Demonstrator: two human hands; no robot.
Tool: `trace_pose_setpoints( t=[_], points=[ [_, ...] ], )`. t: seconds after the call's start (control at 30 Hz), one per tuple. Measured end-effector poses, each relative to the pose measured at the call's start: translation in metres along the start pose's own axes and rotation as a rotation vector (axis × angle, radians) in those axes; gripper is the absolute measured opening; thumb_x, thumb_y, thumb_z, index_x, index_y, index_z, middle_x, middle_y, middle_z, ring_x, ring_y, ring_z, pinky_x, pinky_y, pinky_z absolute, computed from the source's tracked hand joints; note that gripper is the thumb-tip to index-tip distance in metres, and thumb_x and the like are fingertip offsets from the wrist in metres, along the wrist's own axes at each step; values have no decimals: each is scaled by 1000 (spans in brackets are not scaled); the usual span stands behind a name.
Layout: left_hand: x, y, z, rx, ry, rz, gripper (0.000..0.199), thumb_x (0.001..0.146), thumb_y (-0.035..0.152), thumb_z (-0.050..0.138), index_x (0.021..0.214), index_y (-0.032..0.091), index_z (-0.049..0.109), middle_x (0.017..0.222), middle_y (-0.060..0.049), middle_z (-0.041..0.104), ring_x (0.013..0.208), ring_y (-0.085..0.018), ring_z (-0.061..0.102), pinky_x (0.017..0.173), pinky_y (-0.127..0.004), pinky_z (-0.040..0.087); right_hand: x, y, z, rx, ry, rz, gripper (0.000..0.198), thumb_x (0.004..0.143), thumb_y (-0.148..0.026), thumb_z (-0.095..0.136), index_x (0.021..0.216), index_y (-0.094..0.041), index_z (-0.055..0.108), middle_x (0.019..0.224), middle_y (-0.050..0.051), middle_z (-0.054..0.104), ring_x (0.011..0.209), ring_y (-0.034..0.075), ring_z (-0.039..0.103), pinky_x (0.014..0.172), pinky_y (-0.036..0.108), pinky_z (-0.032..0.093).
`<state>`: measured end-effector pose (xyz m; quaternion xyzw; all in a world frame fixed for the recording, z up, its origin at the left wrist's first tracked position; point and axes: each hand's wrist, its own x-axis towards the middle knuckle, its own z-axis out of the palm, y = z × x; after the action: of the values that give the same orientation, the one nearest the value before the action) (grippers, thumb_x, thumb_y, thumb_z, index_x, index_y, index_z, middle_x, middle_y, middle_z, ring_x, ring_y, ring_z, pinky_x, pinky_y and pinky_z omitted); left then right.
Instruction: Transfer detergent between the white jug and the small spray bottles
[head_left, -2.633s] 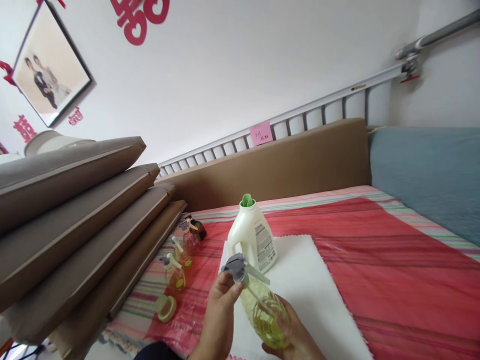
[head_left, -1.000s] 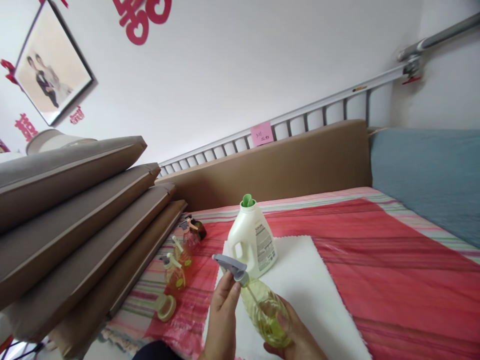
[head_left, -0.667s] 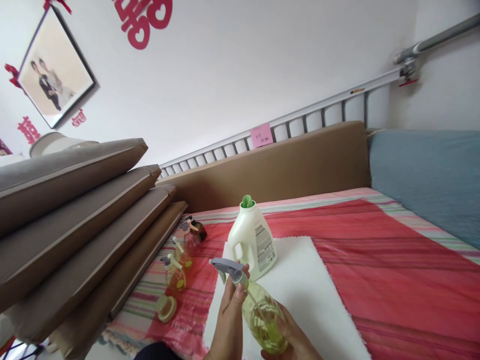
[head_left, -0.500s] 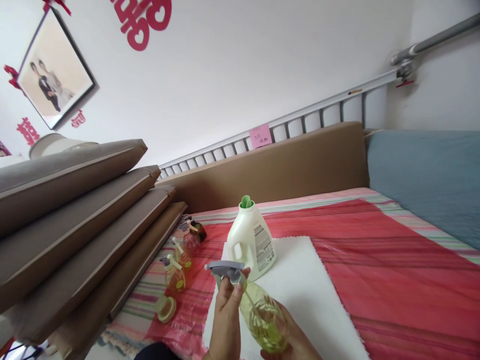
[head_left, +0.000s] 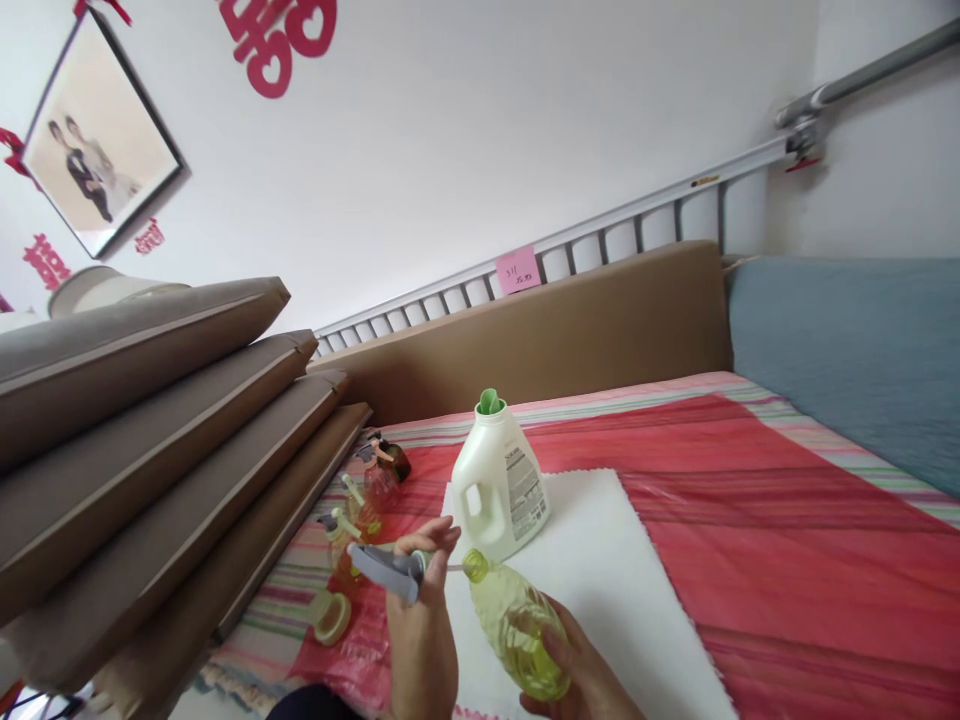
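My left hand (head_left: 426,620) is closed around a grey trigger spray head (head_left: 388,570), held to the left of the bottle's mouth. A thin dip tube (head_left: 455,567) runs from it toward the bottle's neck; whether its tip is still inside, I cannot tell. My right hand (head_left: 574,660) grips a clear yellow spray bottle (head_left: 510,620), tilted with its uncapped neck up and left. Just behind the hands, a white detergent jug (head_left: 495,490) stands upright on a white cloth (head_left: 600,560), a green piece (head_left: 490,403) in its mouth.
To the left, several pump and spray bottles (head_left: 361,510) stand in a row beside a pale yellow-green round cap (head_left: 330,617). Stacked brown cushions (head_left: 172,420) rise at the left. Red plastic sheeting (head_left: 750,520) lies under the cloth. A long brown bolster (head_left: 540,335) borders the back.
My left hand has moved left and drawn the spray head off the bottle's neck, baring the dip tube. The bottle stays in my right hand, nearly in place.
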<state>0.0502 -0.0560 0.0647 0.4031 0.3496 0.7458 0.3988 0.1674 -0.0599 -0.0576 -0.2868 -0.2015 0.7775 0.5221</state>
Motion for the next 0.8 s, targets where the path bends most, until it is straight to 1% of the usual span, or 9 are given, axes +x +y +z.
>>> trace_pose_setpoints(
  t=[0.13, 0.23, 0.27, 0.33, 0.4, 0.5, 0.63, 0.7, 0.8],
  points=[
    [6, 21, 2, -71, 1, -6, 11, 74, 25, 66, 75, 20, 56, 83, 1, 64, 73, -14, 63, 77, -30, 49, 0, -1, 0, 12, -14, 13, 62, 60, -52, 73, 112, -32, 45, 102, 1, 62, 73, 16, 60, 51, 24, 46],
    [11, 33, 2, -105, -34, 17, 9, 75, 26, 64, 75, 19, 58, 77, 1, 63, 64, -12, 60, 69, -28, 50, 0, -2, 0, -2, -11, 12, 62, 60, -53, 72, 112, -32, 45, 104, 1, 62, 74, 17, 60, 51, 24, 46],
    [13, 35, 1, -103, -57, -4, 9, 74, 26, 65, 74, 19, 59, 74, 1, 62, 62, -12, 59, 68, -27, 50, 0, -2, 0, -12, -11, 12, 64, 59, -54, 72, 112, -31, 45, 105, 2, 62, 75, 18, 60, 51, 24, 46],
    [18, 39, -1, -102, -101, -91, 11, 73, 26, 66, 72, 18, 59, 70, 1, 61, 61, -11, 58, 65, -27, 50, 1, -2, -1, -27, -12, 14, 67, 55, -55, 73, 111, -31, 46, 106, 3, 62, 77, 20, 60, 49, 25, 45],
    [24, 41, -3, -132, -105, -150, 12, 72, 27, 67, 72, 17, 60, 69, 0, 61, 61, -11, 57, 64, -27, 50, 1, -2, -2, -30, -9, 16, 68, 53, -55, 73, 111, -31, 46, 108, 3, 61, 78, 21, 61, 48, 25, 45],
    [27, 41, -4, -187, -82, -124, 10, 72, 27, 67, 76, 18, 62, 72, 0, 63, 62, -11, 57, 66, -27, 50, 1, -2, -3, -31, -5, 9, 66, 57, -54, 72, 113, -31, 45, 113, 4, 59, 75, 19, 61, 49, 26, 46],
    [27, 40, -2, -142, -156, -173, 13, 75, 29, 63, 71, 17, 63, 67, 0, 61, 62, -12, 57, 65, -27, 49, 1, -5, -4, -40, 7, 7, 70, 55, -55, 73, 113, -29, 44, 113, 5, 58, 75, 20, 61, 50, 27, 48],
    [32, 41, -4, -154, -132, -143, 19, 78, 33, 60, 69, 17, 63, 65, -1, 62, 61, -13, 57, 65, -26, 49, 2, -7, -6, -40, 20, 1, 71, 55, -55, 74, 114, -29, 43, 114, 6, 57, 78, 21, 62, 50, 27, 48],
    [50, 44, -13, -222, -57, -81, 28, 80, 43, 55, 74, 18, 66, 73, -3, 67, 68, -15, 61, 70, -29, 49, 2, -13, -9, 10, 35, -18, 69, 59, -53, 73, 116, -29, 43, 113, 6, 59, 76, 20, 62, 52, 28, 49]
  ],
)
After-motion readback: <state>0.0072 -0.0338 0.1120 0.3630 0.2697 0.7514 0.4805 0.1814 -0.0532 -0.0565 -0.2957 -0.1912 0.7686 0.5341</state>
